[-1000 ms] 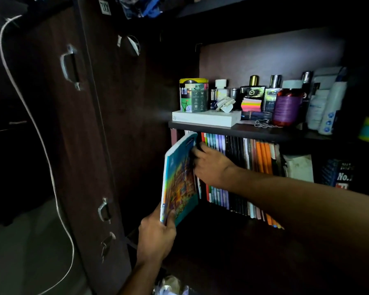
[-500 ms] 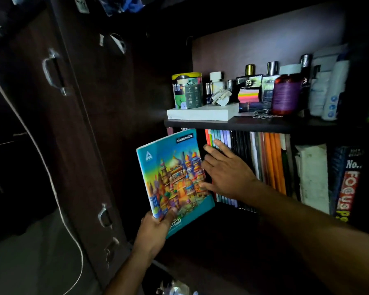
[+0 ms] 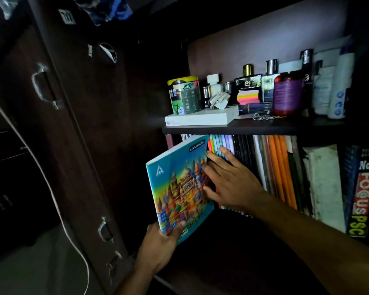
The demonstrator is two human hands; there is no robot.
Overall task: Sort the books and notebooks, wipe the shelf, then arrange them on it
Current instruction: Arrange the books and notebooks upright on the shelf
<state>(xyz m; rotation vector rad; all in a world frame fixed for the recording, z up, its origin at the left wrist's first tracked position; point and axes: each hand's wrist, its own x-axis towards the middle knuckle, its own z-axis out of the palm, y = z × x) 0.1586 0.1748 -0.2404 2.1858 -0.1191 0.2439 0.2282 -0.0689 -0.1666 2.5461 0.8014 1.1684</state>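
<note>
My left hand (image 3: 160,245) grips the bottom corner of a teal notebook (image 3: 179,184) with a colourful city picture on its cover, tilted at the left end of the lower shelf. My right hand (image 3: 230,182) lies with straight fingers against the spines of the standing row of notebooks (image 3: 273,167), its fingertips at the teal notebook's right edge. Thicker books (image 3: 362,192) stand at the far right of that row. The shelf board under the books is dark and mostly hidden.
The upper shelf (image 3: 264,127) carries a white box (image 3: 200,119), a tin (image 3: 184,95), perfume bottles (image 3: 247,81), sticky notes (image 3: 248,97) and a purple bottle (image 3: 288,93). A dark wardrobe door (image 3: 77,145) with metal handles stands on the left, a white cable (image 3: 41,167) hanging beside it.
The teal notebook has turned from edge-on to cover facing me and moved up toward the shelf's left end. My right hand has spread flat on the spines.
</note>
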